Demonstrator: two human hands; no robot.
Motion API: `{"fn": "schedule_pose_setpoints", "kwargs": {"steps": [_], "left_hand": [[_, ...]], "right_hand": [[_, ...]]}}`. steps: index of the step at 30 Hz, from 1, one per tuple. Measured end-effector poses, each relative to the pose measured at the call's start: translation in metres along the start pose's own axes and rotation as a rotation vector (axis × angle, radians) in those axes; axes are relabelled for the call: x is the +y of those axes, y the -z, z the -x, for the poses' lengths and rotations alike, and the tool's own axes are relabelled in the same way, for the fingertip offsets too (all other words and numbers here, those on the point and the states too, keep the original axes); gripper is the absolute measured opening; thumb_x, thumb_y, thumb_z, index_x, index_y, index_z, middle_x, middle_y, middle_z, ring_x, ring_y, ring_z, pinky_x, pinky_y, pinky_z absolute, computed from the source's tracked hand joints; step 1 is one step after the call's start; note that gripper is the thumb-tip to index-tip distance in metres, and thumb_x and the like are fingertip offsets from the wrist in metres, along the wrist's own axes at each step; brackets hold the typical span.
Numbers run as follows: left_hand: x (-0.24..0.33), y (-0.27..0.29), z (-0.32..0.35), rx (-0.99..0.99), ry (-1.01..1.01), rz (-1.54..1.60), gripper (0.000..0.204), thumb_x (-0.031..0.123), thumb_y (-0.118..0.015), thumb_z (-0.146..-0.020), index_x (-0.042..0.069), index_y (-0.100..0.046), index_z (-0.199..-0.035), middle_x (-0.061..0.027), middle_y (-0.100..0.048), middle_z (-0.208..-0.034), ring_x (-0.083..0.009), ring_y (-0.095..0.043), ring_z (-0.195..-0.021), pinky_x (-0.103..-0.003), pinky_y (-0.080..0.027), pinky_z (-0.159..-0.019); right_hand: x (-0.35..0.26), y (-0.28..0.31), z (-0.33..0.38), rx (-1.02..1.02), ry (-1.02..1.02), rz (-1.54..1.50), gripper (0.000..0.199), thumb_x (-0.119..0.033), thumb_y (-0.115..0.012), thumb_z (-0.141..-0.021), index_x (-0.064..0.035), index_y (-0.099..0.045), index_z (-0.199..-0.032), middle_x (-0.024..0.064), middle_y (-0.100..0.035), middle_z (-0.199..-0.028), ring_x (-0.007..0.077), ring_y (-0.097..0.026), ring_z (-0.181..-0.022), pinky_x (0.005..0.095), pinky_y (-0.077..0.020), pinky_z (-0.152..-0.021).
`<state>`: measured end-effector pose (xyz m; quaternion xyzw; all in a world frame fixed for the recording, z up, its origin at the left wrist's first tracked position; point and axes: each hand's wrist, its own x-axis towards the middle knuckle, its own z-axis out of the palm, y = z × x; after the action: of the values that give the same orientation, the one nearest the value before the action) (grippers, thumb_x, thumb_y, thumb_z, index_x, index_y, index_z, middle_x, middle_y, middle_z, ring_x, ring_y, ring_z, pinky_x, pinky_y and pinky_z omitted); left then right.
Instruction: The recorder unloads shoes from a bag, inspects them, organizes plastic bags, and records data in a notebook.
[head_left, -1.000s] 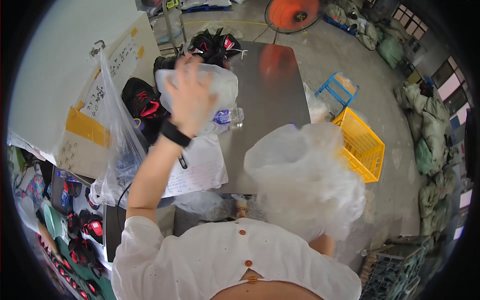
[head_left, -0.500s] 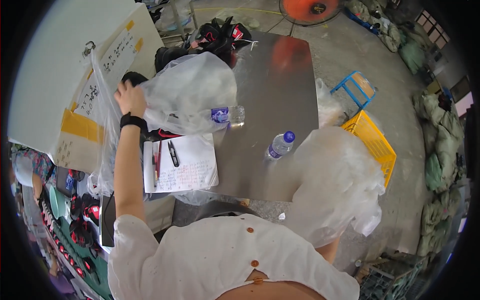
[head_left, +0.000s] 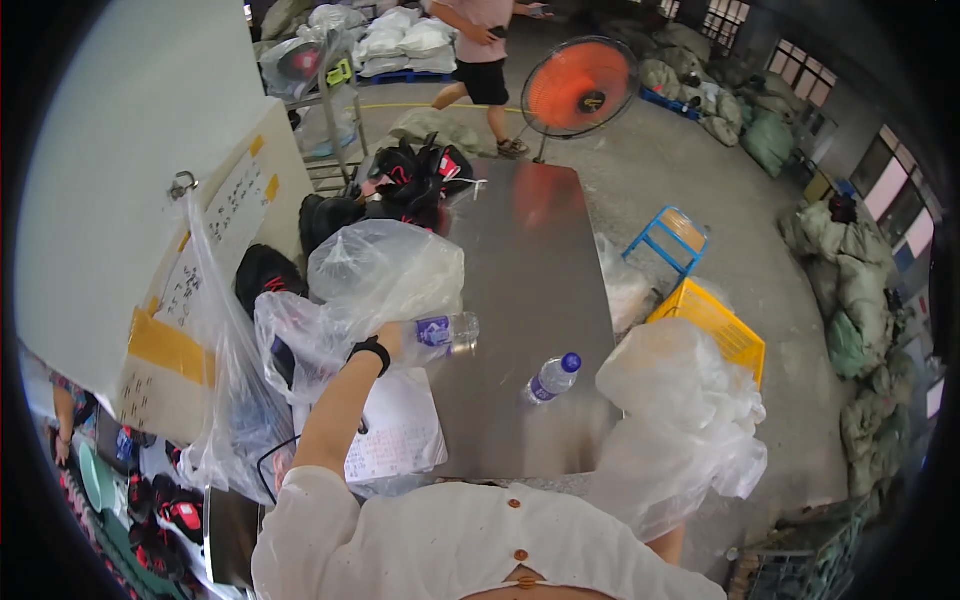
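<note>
My left hand (head_left: 397,343), with a black band at the wrist, reaches over the table to the left end of a clear water bottle (head_left: 447,333) lying on its side. Its fingers are blurred and partly hidden, so I cannot see whether they grip the bottle. Crumpled clear plastic bags (head_left: 385,265) lie just beyond the hand. Below my left forearm is an open notebook (head_left: 400,430) with handwriting. At my right side, my right forearm (head_left: 668,543) runs up into a bunched translucent plastic bag (head_left: 685,420), which my right hand, covered by it, holds up.
A second bottle with a blue cap (head_left: 555,378) stands on the metal table (head_left: 530,280). Black and red shoes (head_left: 420,180) are heaped at its far end. A yellow crate (head_left: 710,325) and a blue-framed stool (head_left: 672,240) stand right. Beyond the orange fan (head_left: 580,88), a person walks.
My left hand has moved right, from the dark shoe by the board to the lying bottle. The bag at my right has drawn back from the table. The view has tilted up, showing a walking person.
</note>
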<state>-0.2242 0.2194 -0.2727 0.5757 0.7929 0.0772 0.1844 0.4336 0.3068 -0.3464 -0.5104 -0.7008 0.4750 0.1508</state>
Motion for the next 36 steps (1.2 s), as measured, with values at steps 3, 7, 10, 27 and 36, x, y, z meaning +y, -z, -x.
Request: {"fn": "schedule_pose_setpoints", "kwargs": {"steps": [3,7,10,27,36], "left_hand": [[-0.012,-0.010,0.001,0.052,0.005,-0.011,0.039,0.022,-0.060,-0.074,0.010,-0.059,-0.111,-0.0183,-0.062,-0.104,-0.0342,-0.058,-0.099,-0.040,-0.046,-0.083],[-0.021,-0.032,-0.011,0.128,0.020,-0.006,0.037,0.022,-0.060,-0.074,0.010,-0.060,-0.109,-0.0182,-0.062,-0.103,-0.0341,-0.058,-0.097,-0.040,-0.046,-0.082],[-0.023,-0.036,-0.018,0.214,0.078,-0.023,0.036,0.022,-0.060,-0.074,0.009,-0.060,-0.107,-0.0181,-0.062,-0.102,-0.0341,-0.059,-0.096,-0.040,-0.047,-0.081],[0.230,0.022,-0.011,0.375,-0.458,0.160,0.033,0.014,-0.062,-0.074,0.011,-0.053,-0.105,-0.0121,-0.050,-0.114,-0.0305,-0.050,-0.104,-0.038,-0.046,-0.080],[0.225,0.044,-0.029,0.146,-0.423,0.367,0.035,0.022,-0.067,-0.066,0.012,-0.055,-0.097,-0.0186,-0.039,-0.122,-0.0351,-0.054,-0.092,-0.039,-0.048,-0.077]], "right_hand": [[-0.005,0.027,0.002,0.021,-0.086,0.060,0.041,-0.022,-0.049,-0.090,-0.0038,-0.044,-0.126,0.0082,-0.048,-0.127,0.0168,-0.050,-0.110,0.0271,-0.0385,-0.094],[-0.009,0.111,-0.013,0.044,-0.197,0.157,0.041,-0.022,-0.049,-0.090,-0.0037,-0.044,-0.126,0.0084,-0.047,-0.128,0.0170,-0.049,-0.111,0.0273,-0.0383,-0.095],[0.004,0.092,-0.020,0.027,-0.235,0.221,0.042,-0.022,-0.049,-0.090,-0.0037,-0.044,-0.127,0.0086,-0.047,-0.129,0.0172,-0.049,-0.112,0.0274,-0.0382,-0.095],[-0.121,-0.097,-0.164,-0.561,-0.253,-0.756,0.047,-0.029,-0.033,-0.094,-0.0014,-0.037,-0.133,0.0124,-0.044,-0.133,0.0250,-0.046,-0.118,0.0346,-0.0341,-0.101],[-0.118,-0.167,-0.209,-0.717,-0.259,-1.155,0.049,-0.031,-0.029,-0.095,-0.0009,-0.036,-0.133,0.0127,-0.045,-0.132,0.0263,-0.045,-0.118,0.0359,-0.0330,-0.103]]}}
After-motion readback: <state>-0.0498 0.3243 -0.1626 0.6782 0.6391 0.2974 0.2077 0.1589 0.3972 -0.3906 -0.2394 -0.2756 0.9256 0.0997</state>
